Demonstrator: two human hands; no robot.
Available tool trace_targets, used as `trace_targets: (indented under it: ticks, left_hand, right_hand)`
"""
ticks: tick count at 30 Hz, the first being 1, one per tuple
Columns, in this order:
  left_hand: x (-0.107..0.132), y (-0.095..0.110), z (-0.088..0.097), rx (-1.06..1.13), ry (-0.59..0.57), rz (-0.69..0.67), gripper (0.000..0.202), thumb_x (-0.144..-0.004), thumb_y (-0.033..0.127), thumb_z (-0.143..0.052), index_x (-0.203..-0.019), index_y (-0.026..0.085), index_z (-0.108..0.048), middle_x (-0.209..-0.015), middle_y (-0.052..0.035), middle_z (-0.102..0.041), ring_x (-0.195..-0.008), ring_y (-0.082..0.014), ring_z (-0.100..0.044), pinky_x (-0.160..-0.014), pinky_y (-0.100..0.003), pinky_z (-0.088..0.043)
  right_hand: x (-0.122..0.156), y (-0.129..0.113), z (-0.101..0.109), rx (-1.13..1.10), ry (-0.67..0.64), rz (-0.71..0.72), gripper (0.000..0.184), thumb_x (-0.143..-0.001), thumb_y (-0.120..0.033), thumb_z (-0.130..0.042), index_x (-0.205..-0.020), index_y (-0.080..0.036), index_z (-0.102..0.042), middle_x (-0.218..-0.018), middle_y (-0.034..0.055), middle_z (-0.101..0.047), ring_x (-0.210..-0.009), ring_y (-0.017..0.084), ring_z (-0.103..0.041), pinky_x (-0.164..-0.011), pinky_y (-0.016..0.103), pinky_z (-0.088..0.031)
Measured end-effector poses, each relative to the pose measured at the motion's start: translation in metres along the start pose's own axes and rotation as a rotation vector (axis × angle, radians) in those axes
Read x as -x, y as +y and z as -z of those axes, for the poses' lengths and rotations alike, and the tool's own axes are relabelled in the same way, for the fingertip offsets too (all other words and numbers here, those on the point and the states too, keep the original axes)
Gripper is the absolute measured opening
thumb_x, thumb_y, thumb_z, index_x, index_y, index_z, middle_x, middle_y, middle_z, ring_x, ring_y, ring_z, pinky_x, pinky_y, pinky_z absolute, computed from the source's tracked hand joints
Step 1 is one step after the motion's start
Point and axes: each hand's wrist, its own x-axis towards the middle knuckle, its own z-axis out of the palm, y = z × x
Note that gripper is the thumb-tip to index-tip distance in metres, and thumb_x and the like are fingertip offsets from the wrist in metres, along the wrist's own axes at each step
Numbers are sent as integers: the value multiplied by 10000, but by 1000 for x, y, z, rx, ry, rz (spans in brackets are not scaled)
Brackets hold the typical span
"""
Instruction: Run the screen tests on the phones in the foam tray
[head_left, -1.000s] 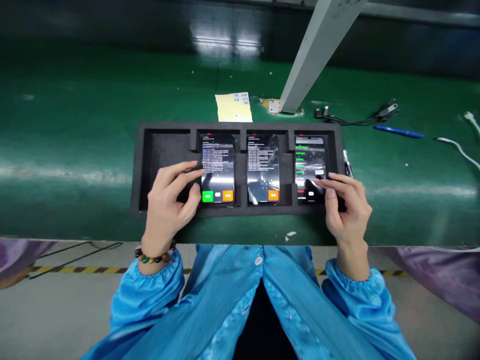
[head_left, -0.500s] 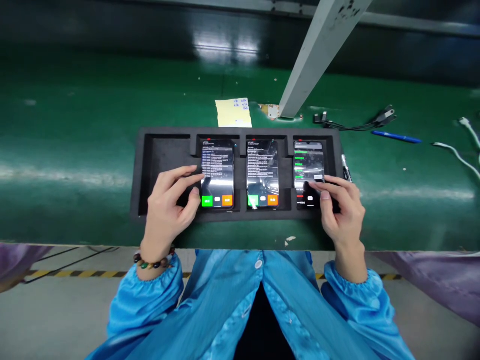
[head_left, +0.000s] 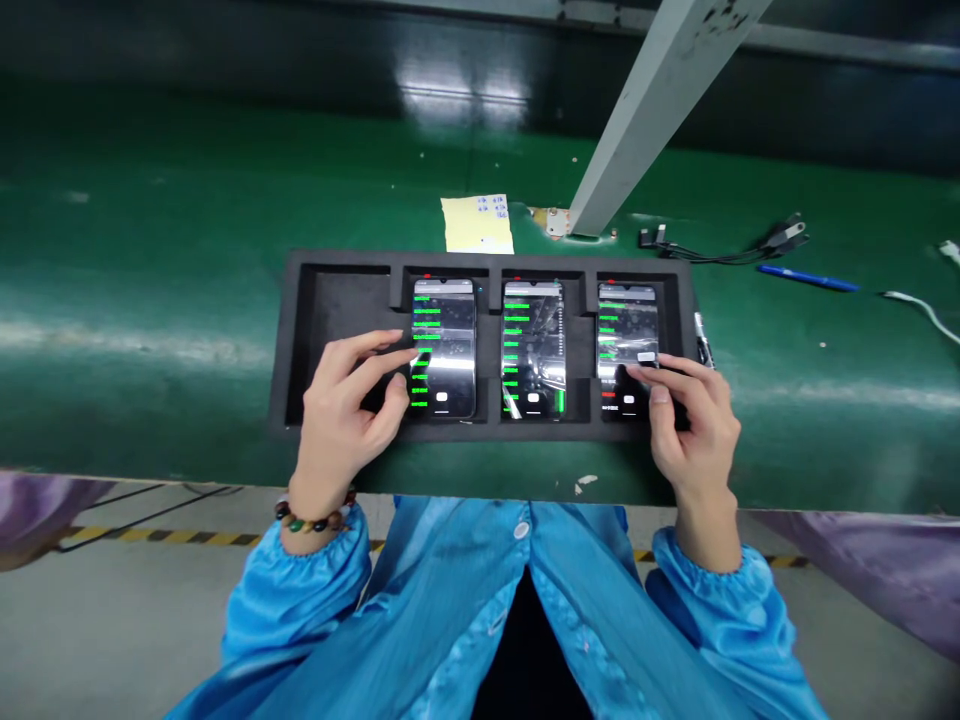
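Observation:
Three lit smartphones lie face up in a black foam tray (head_left: 480, 432), whose leftmost pocket has no phone in it. My left hand (head_left: 349, 395) is open beside the left smartphone (head_left: 454, 365), its fingertips at that phone's left edge. The middle smartphone (head_left: 534, 345) has no hand on it. At the right smartphone (head_left: 622, 320), my right hand (head_left: 694, 415) is open with its fingers over the lower right of the screen. Every screen shows rows of green text on black, and the right one has a red line too.
Behind the tray lies a yellow note (head_left: 478, 228), near the foot of a grey metal post (head_left: 630, 120). A black cable (head_left: 720, 252), a blue pen (head_left: 808, 278) and a white cable (head_left: 930, 312) are to the right. A marker (head_left: 703, 340) touches or nearly touches the tray's right end.
The left and middle phone screens have switched from white text with green and orange buttons to green text lists. Both hands keep nearly the same pose; the whole view has shifted slightly.

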Motion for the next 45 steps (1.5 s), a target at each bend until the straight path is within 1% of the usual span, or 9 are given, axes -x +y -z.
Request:
trace_targets:
  ticks: [9,13,17,20,25,28,36,41,45]
  left_hand:
    - [1,-1,-1,3,13,-1,323,-1018,139,-669,-1284,265,-802,-1423,-76,-739,-1310,-286,-699,-1126,-481,-600]
    - [3,-1,-1,18,51,-11,320,-1010,134,-667,-1252,282,-816,-1371,-66,-743,-1255,-282,-703,-1065,-479,-614]
    - [5,-3,0,0,96,-43,307,-1004,126,-672,-1191,304,-837,-1159,-61,-733,-1053,-254,-683,-897,-464,-605]
    - [6,-4,2,-24,95,-94,324,-989,116,-681,-1183,319,-844,-1048,-62,-704,-966,-248,-631,-811,-462,-562]
    - [6,-8,6,-13,32,-181,360,-951,95,-679,-1176,308,-861,-1028,-77,-688,-932,-255,-607,-783,-483,-529]
    - [6,-10,6,-3,13,-210,385,-925,87,-682,-1182,305,-870,-1033,-75,-684,-933,-252,-605,-790,-470,-514]
    - [4,-10,5,-6,15,-169,396,-904,140,-666,-1185,312,-886,-999,-67,-660,-923,-234,-595,-795,-418,-468]
    - [5,-11,9,44,-107,-306,382,-874,158,-670,-1121,332,-904,-998,-59,-702,-889,-221,-620,-821,-443,-466]
    - [5,-12,11,-1,-236,-235,355,-875,230,-662,-1083,376,-911,-996,-63,-733,-907,-244,-631,-838,-477,-483]
  right_hand:
    - [-1,0,2,46,-24,-9,265,-1090,-255,-612,-1248,-286,-821,-1220,83,-825,-1306,322,-737,-1170,610,-523]
    - [-5,-22,-4,15,-74,43,287,-1072,-247,-619,-1277,-296,-813,-1313,97,-790,-1313,325,-727,-1155,596,-545]
    - [-13,-51,-20,-46,-221,195,326,-1064,-203,-605,-1326,-296,-776,-1359,91,-779,-1324,308,-725,-1151,568,-563]
    - [-16,-58,-26,-49,-290,248,322,-1065,-177,-608,-1333,-275,-757,-1357,92,-783,-1357,304,-714,-1191,573,-533]
    - [-13,-45,-16,-84,-178,146,326,-1070,-189,-620,-1334,-279,-789,-1405,104,-766,-1367,316,-700,-1172,577,-536]
    - [-11,-35,-10,-74,-119,74,315,-1078,-213,-623,-1323,-285,-808,-1331,104,-798,-1355,332,-707,-1172,604,-530]
    - [-12,-24,-2,-48,-23,3,272,-1097,-236,-615,-1257,-266,-833,-1186,82,-838,-1327,326,-735,-1173,596,-536]
    - [-12,-24,-1,-51,-27,-13,279,-1112,-260,-597,-1258,-269,-834,-1209,84,-835,-1329,338,-734,-1164,614,-547]
    - [-12,-24,-2,-56,-29,-7,275,-1117,-267,-591,-1266,-275,-822,-1189,78,-844,-1334,346,-730,-1162,635,-549]
